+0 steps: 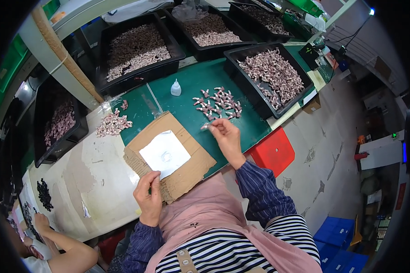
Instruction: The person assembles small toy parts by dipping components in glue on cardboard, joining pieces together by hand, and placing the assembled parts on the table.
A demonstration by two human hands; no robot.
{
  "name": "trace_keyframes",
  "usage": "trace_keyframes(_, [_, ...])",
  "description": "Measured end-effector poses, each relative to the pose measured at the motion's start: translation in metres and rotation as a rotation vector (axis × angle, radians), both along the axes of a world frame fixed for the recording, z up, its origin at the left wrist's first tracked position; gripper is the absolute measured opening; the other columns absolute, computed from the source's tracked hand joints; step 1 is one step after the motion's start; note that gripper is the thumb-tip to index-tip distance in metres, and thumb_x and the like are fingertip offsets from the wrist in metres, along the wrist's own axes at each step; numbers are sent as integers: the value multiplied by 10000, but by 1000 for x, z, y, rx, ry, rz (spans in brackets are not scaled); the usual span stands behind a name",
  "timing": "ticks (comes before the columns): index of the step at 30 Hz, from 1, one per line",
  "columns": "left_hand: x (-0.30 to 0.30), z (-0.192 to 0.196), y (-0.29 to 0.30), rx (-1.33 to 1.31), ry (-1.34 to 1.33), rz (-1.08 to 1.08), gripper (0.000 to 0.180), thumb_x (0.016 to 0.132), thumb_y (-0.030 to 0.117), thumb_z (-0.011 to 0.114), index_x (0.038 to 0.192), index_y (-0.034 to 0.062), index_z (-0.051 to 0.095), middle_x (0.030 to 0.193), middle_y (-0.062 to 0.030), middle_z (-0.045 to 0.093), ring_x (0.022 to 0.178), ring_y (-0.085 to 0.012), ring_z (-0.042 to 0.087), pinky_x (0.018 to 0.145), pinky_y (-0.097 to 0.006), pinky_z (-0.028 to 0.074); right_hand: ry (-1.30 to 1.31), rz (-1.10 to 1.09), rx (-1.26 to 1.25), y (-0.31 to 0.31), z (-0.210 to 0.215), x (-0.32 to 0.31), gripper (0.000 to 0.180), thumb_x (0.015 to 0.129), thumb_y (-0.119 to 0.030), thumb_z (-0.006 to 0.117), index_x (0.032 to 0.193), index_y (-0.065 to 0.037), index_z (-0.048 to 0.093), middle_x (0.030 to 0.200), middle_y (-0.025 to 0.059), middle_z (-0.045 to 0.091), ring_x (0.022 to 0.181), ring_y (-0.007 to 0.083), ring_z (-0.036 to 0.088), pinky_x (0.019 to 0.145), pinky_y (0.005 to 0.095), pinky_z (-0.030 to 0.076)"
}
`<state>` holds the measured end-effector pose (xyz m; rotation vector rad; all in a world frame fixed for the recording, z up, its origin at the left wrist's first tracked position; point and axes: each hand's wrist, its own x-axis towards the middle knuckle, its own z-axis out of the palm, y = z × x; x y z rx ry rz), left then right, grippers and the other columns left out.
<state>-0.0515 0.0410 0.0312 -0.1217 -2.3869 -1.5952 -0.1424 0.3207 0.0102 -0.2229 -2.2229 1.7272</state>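
Right hand pinches one small pink-and-brown part near the workbench's front edge. Left hand grips the cardboard sheet's near corner. Five black trays; one glue bottle.

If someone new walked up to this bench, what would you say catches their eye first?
Probably the black trays heaped with small pinkish-white parts, ranged along the far side of the green bench top. Next, the piece of cardboard with a white sheet on it in front of the person, whose left hand rests at its near edge. The right hand pinches one small part beside a loose scatter of parts.
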Motion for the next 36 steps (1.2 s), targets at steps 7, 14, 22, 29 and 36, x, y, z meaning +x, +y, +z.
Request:
trace_keyframes(7, [12, -19, -16, 131, -104, 59, 73, 950, -20, 658, 1001, -15, 710, 927, -126, 727, 842, -214, 696, 763, -318, 548, 82, -95, 298, 20, -3, -22, 73, 899, -35, 731, 961, -11, 700, 775, 75, 697, 629, 122, 646, 558, 280, 499])
trace_keyframes(14, [4, -14, -12, -1, -13, 54, 84, 943, -15, 668, 1014, -17, 714, 882, -113, 728, 803, -189, 694, 726, -296, 543, 372, 96, 732, 23, -4, -30, 123, 822, -24, 759, 933, -41, 709, 864, 106, 697, 830, 298, 660, 729, 393, 524])
trace_keyframes(22, [8, -30, -39, 176, -47, 187, 92, 945, -13, 669, 1024, -31, 713, 895, -121, 736, 783, -172, 691, 708, -283, 549, 324, 284, 637, -37, 38, -53, 98, 869, -30, 687, 966, -24, 702, 971, 148, 690, 899, 347, 665, 821, 430, 527])
trace_keyframes(29, [16, -33, -38, 149, -62, 203, 96, 945, -12, 670, 1029, -28, 714, 885, -119, 738, 787, -169, 699, 710, -278, 555, 213, 658, 545, -168, 25, -166, 191, 892, -26, 653, 1072, -10, 713, 989, 189, 704, 930, 369, 685, 797, 421, 539])
trace_keyframes(36, [31, -40, -67, 179, -77, 378, 100, 949, -19, 663, 1035, -29, 715, 882, -126, 737, 798, -172, 717, 712, -281, 570, 256, 712, 839, -196, -10, -213, 220, 847, -37, 706, 1066, -50, 714, 985, 207, 673, 987, 411, 647, 880, 468, 523])
